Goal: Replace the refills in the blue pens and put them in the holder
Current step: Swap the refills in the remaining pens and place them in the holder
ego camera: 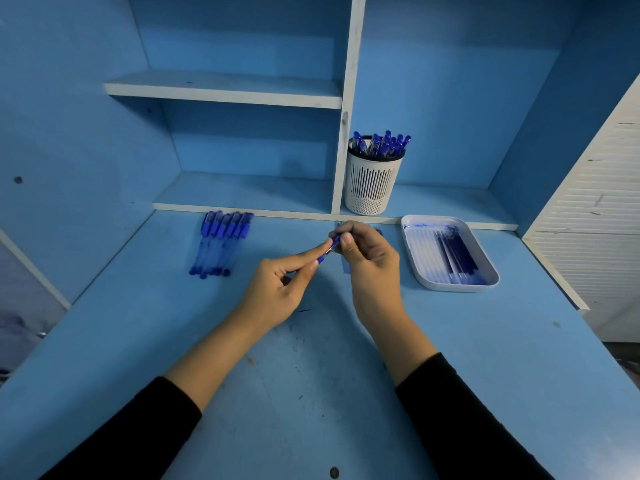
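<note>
Head view: two hands and one blue pen (331, 244) held between them, over the middle of the worktop (311, 393) toward its back edge. The left hand (277, 289) has a pinching grip, thumb and forefinger on the pen's lower end. The right hand (372, 268) has its grip curled round the upper part, and most of the pen is covered. Both arms wear black sleeves (467, 420).

Near the back-left edge is a row of capped pens (221, 242), five or six with clear barrels, lying side by side and touching. At the back edge, on the low shelf (242, 192), is one holder (372, 183), a white round plastic cup with a slotted wall and a perforated base. It holds a bunch of blue-capped pens (381, 143), count unclear. At the back-right corner is one white tray (414, 252), a shallow rounded rectangle. It holds refills (453, 258), pale ones on the left and dark blue ones on the right.
</note>
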Motion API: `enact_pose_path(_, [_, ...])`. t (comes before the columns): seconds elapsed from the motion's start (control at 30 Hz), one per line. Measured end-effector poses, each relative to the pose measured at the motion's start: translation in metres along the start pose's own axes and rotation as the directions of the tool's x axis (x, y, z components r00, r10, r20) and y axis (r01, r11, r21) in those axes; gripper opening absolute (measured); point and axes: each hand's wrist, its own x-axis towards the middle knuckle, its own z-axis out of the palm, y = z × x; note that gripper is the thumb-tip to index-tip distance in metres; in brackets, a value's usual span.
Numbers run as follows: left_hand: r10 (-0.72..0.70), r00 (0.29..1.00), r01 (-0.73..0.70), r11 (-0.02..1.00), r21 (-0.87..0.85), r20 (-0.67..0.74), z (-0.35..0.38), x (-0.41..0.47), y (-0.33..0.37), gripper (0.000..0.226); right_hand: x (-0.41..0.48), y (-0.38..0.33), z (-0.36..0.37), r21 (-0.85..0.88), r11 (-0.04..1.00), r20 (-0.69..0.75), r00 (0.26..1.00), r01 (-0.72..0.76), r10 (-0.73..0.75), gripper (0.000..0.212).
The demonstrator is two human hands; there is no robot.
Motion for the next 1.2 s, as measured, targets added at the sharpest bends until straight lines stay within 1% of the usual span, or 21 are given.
enact_pose_path(0.07, [0.001, 1.0, -0.002, 1.0, 0.016, 0.002, 0.0, -0.001, 0.003, 0.033, 0.003, -0.003, -0.001, 0.016, 1.0, 0.001, 1.0, -0.005, 0.005, 0.015])
enact_pose_path(0.13, [-0.008, 1.0, 0.008, 1.0, 0.024, -0.014, -0.001, -0.002, 0.0, 0.035, 0.006, -0.007, -0.003, -0.008, 1.0, 0.003, 1.0, -0.011, 0.011, 0.011])
enact_pose_path(0.2, [-0.042, 0.998, 0.043, 0.999, 0.017, -0.042, -0.001, -0.003, -0.002, 0.036, 0.009, -0.012, -0.005, -0.025, 1.0, -0.002, 1.0, -0.006, 0.006, 0.01])
enact_pose_path(0.33, [-0.091, 0.991, 0.086, 0.995, -0.058, -0.101, -0.001, -0.002, -0.004, 0.031, 0.016, -0.02, -0.015, 0.05, 0.998, -0.094, 0.995, -0.029, 0.034, 0.011])
enact_pose_path(0.37, [-0.1, 0.989, 0.09, 0.992, -0.091, -0.111, -0.002, -0.002, -0.005, 0.03, 0.017, -0.02, -0.019, 0.04, 0.998, -0.11, 0.993, -0.045, 0.049, 0.011])
enact_pose_path(0.43, [-0.097, 0.987, 0.082, 0.99, -0.116, -0.13, -0.004, -0.002, -0.005, 0.03, 0.017, -0.018, -0.024, -0.049, 0.994, -0.092, 0.991, -0.101, 0.096, 0.012])
enact_pose_path(0.5, [-0.045, 0.987, 0.04, 0.998, -0.038, -0.155, -0.005, -0.001, -0.005, 0.03, 0.016, -0.012, -0.026, -0.19, 0.968, -0.043, 0.986, -0.165, 0.16, 0.014])
enact_pose_path(0.57, [-0.006, 0.983, 0.011, 1.0, 0.027, -0.186, -0.007, 0.0, -0.004, 0.029, 0.013, -0.005, -0.024, -0.391, 0.906, 0.007, 0.983, -0.164, 0.181, 0.016])
enact_pose_path(0.63, [-0.029, 0.973, 0.033, 0.999, 0.015, -0.23, -0.009, 0.0, -0.004, 0.03, 0.008, -0.001, -0.019, -0.591, 0.803, 0.075, 0.985, -0.079, 0.153, 0.015])
enact_pose_path(0.7, [-0.053, 0.96, 0.062, 0.998, 0.023, -0.274, -0.012, 0.0, -0.006, 0.028, 0.003, 0.001, -0.014, -0.718, 0.695, 0.153, 0.981, 0.027, 0.119, 0.015])
enact_pose_path(0.77, [-0.038, 0.953, 0.058, 0.997, 0.057, -0.3, -0.015, 0.001, -0.008, 0.027, -0.001, 0.007, -0.012, -0.79, 0.598, 0.237, 0.966, 0.131, 0.1, 0.017])
enact_pose_path(0.8, [-0.026, 0.953, 0.049, 0.996, 0.071, -0.303, -0.016, 0.001, -0.008, 0.027, -0.002, 0.009, -0.012, -0.809, 0.564, 0.265, 0.959, 0.163, 0.103, 0.02])
enact_pose_path(0.83, [-0.016, 0.953, 0.042, 0.996, 0.079, -0.303, -0.017, 0.001, -0.009, 0.027, -0.003, 0.01, -0.012, -0.815, 0.553, 0.275, 0.956, 0.173, 0.107, 0.022])
enact_pose_path(0.87, [-0.011, 0.954, 0.039, 0.996, 0.086, -0.3, -0.017, 0.001, -0.009, 0.027, -0.003, 0.01, -0.012, -0.808, 0.568, 0.262, 0.959, 0.158, 0.106, 0.024])
enact_pose_path(0.93, [0.002, 0.958, 0.032, 0.993, 0.115, -0.288, -0.018, 0.001, -0.01, 0.027, -0.001, 0.004, -0.013, -0.748, 0.659, 0.181, 0.978, 0.071, 0.1, 0.021])
enact_pose_path(1.0, [0.037, 0.966, 0.005, 0.987, 0.159, -0.256, -0.018, 0.0, -0.009, 0.026, 0.0, -0.002, -0.012, -0.65, 0.76, 0.108, 0.987, -0.02, 0.119, 0.019])
enact_pose_path(1.07, [0.088, 0.975, -0.044, 0.976, 0.215, -0.204, -0.016, -0.001, -0.008, 0.026, 0.001, -0.005, -0.011, -0.537, 0.837, 0.072, 0.983, -0.105, 0.17, 0.022])
enact_pose_path(1.13, [0.114, 0.979, -0.071, 0.969, 0.238, -0.169, -0.014, -0.002, -0.008, 0.027, 0.001, -0.008, -0.011, -0.527, 0.843, 0.099, 0.976, -0.112, 0.192, 0.026])
enact_pose_path(1.2, [0.118, 0.981, -0.082, 0.973, 0.217, -0.157, -0.012, -0.003, -0.007, 0.03, 0.001, -0.009, -0.013, -0.592, 0.804, 0.164, 0.969, -0.053, 0.185, 0.031])
